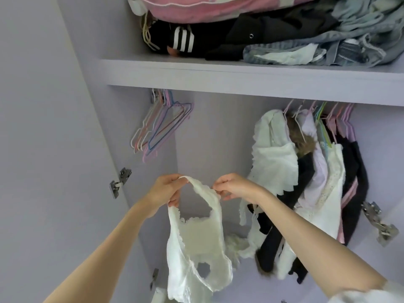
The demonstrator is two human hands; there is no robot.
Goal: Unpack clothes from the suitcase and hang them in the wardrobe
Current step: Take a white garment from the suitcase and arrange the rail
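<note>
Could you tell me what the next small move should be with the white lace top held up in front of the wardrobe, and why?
Probably free the left hand and reach up for one of the empty pastel wire hangers. Both hands, the right hand included, pinch a strap of the white lace top, which has no hanger in it yet, and the empty ones hang just above the left hand.

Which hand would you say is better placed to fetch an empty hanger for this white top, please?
Probably the left hand: the empty hangers hang above it on the left. The right hand could hold the white top meanwhile.
</note>
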